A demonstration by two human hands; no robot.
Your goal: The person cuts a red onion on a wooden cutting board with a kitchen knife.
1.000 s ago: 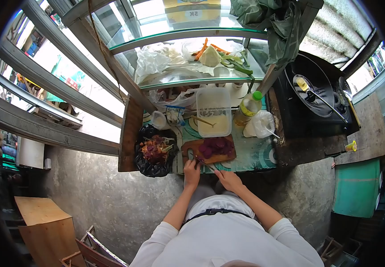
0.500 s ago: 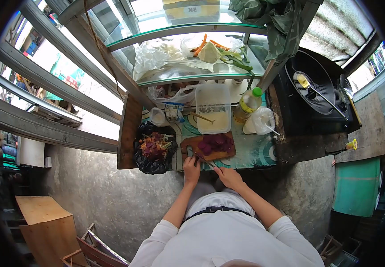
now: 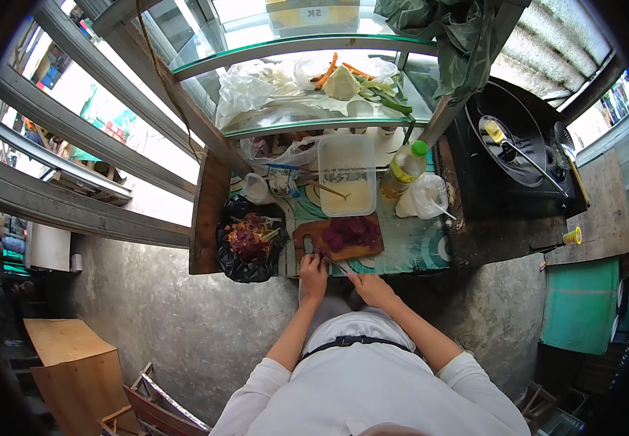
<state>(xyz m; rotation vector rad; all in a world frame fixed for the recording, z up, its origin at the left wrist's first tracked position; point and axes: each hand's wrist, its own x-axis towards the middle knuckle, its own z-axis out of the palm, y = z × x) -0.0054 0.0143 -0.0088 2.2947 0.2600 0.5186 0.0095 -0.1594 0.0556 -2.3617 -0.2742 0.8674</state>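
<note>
My right hand [image 3: 374, 289] is closed around the handle of a knife [image 3: 343, 266], whose blade points up and left toward my other hand. My left hand [image 3: 313, 275] is closed at the near edge of a wooden cutting board [image 3: 305, 234], pinching what looks like a small dark purple vegetable piece, mostly hidden by the fingers. Purple vegetable chunks [image 3: 351, 234] lie heaped on the board's right part. Left of the board, a black plastic bag [image 3: 248, 270] holds colourful peelings [image 3: 251, 237]. Behind the board stands a clear plastic container [image 3: 348, 174] of pale batter with a wooden stick in it.
An oil bottle with a green cap [image 3: 406, 171] and a white plastic bag [image 3: 425, 198] stand right of the container. A black wok [image 3: 507, 120] sits on the stove at right. Carrots [image 3: 326, 73] and cabbage [image 3: 341, 84] lie on the glass shelf above.
Both hands stay almost in place at the board's near edge. The knife shifts slightly, and the view moves a little.
</note>
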